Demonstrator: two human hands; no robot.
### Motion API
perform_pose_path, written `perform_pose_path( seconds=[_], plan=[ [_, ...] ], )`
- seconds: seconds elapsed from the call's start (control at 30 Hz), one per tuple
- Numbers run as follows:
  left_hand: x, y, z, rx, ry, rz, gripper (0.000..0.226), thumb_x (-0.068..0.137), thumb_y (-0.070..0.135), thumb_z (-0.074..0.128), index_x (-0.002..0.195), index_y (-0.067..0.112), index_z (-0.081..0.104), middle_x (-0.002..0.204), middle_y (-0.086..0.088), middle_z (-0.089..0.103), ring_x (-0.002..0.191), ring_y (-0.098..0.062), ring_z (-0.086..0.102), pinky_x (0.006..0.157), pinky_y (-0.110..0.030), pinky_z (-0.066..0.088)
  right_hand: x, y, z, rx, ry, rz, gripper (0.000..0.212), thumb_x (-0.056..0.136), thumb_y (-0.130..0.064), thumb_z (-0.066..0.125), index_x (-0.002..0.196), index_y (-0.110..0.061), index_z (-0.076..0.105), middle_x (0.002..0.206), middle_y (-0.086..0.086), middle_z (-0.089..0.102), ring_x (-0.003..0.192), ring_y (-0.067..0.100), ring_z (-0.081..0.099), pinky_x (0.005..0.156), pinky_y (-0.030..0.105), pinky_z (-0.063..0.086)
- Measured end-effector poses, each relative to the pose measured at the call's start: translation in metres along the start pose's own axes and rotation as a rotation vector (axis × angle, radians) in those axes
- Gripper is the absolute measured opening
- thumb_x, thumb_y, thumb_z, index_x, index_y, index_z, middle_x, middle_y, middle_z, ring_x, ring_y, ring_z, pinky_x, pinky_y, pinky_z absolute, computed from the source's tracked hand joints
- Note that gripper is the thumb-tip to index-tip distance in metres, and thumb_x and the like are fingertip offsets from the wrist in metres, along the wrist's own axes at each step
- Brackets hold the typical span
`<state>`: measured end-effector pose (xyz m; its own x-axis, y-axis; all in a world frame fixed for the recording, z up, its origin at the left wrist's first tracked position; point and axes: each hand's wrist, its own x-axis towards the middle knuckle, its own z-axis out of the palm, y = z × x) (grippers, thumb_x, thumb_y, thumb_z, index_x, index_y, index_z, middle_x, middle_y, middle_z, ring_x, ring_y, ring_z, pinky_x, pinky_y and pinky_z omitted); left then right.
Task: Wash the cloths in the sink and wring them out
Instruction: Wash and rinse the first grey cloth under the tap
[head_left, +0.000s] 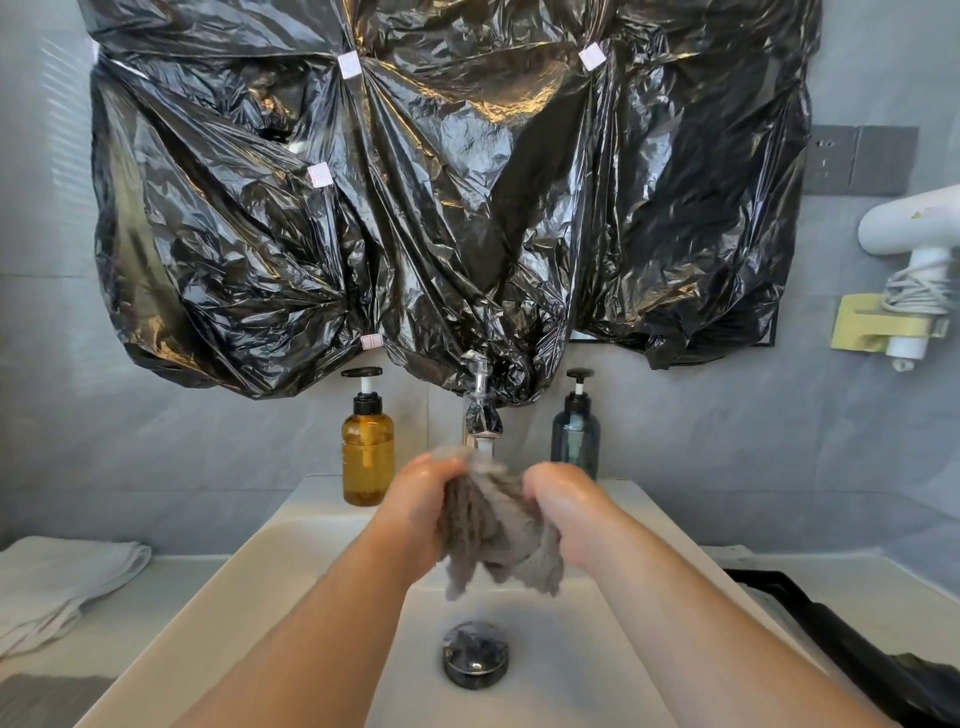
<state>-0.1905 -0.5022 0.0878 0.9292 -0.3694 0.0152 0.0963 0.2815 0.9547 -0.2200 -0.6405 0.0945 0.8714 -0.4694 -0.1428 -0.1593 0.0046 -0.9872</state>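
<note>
Head view: both hands, left (423, 499) and right (563, 506), grip a bunched grey cloth (496, 535) between them, held under the tap (480, 415) and over the sink (291, 571) so water drains into the basin. White cloths (62, 582) wait on the desk (171, 587), probably next.

Bare forearms (322, 623) end in a glistening-wet left hand (422, 501) and right hand (567, 512).

no legible text, amber bottle (367, 457) print too small
</note>
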Motion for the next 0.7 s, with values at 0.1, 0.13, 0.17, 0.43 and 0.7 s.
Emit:
perform_pose_path(
  seconds=[0.1, 0.13, 0.17, 0.43, 0.7],
  plan=[
    [0.002, 0.004, 0.001, -0.418, 0.106, -0.032, 0.013, 0.097, 0.009, 0.051, 0.091, 0.003, 0.061, 0.094, -0.017, 0.069, 0.085, -0.033, 0.066, 0.082, -0.046, 0.053, -0.015, 0.013, 0.015, -0.204, -0.207, 0.029, 0.013, 0.08, -0.02, 0.053, 0.081, -0.011, 0.062, 0.077, 0.011, 0.065, 0.077, 0.028, 0.062, 0.081, 0.036, 0.05],
    [0.003, 0.005, 0.001, -0.483, 0.117, -0.043, 0.012, 0.096, 0.008, 0.05, 0.092, 0.003, 0.06, 0.097, -0.018, 0.068, 0.088, -0.034, 0.065, 0.083, -0.047, 0.052, -0.019, 0.018, 0.019, -0.172, -0.265, 0.027, 0.02, 0.08, -0.025, 0.053, 0.087, -0.01, 0.064, 0.081, 0.012, 0.068, 0.081, 0.029, 0.063, 0.087, 0.037, 0.05],
    [0.003, 0.006, 0.0, -0.535, 0.118, -0.05, 0.013, 0.094, 0.009, 0.049, 0.093, 0.003, 0.06, 0.102, -0.019, 0.068, 0.091, -0.035, 0.064, 0.085, -0.047, 0.051, -0.017, 0.024, 0.022, -0.094, -0.314, 0.037, 0.033, 0.075, -0.028, 0.053, 0.096, -0.007, 0.067, 0.085, 0.015, 0.071, 0.087, 0.032, 0.066, 0.092, 0.041, 0.051],
    [0.011, 0.002, -0.002, -0.432, 0.268, 0.017, 0.026, 0.098, 0.032, 0.053, 0.094, 0.008, 0.058, 0.093, -0.013, 0.068, 0.091, -0.03, 0.065, 0.09, -0.045, 0.052, -0.014, 0.031, 0.028, 0.253, -0.456, 0.077, 0.038, 0.092, -0.029, 0.045, 0.099, -0.002, 0.071, 0.082, 0.015, 0.068, 0.067, 0.028, 0.059, 0.058, 0.029, 0.052],
    [0.017, -0.015, 0.005, 0.279, 0.231, 0.155, 0.02, 0.104, 0.032, 0.041, 0.108, 0.013, 0.047, 0.095, -0.008, 0.056, 0.086, -0.022, 0.06, 0.079, -0.042, 0.052, -0.004, 0.042, 0.049, 0.101, 0.027, -0.24, 0.034, 0.1, -0.04, 0.045, 0.105, -0.019, 0.071, 0.1, 0.008, 0.074, 0.096, 0.029, 0.069, 0.092, 0.042, 0.056]
  ],
)
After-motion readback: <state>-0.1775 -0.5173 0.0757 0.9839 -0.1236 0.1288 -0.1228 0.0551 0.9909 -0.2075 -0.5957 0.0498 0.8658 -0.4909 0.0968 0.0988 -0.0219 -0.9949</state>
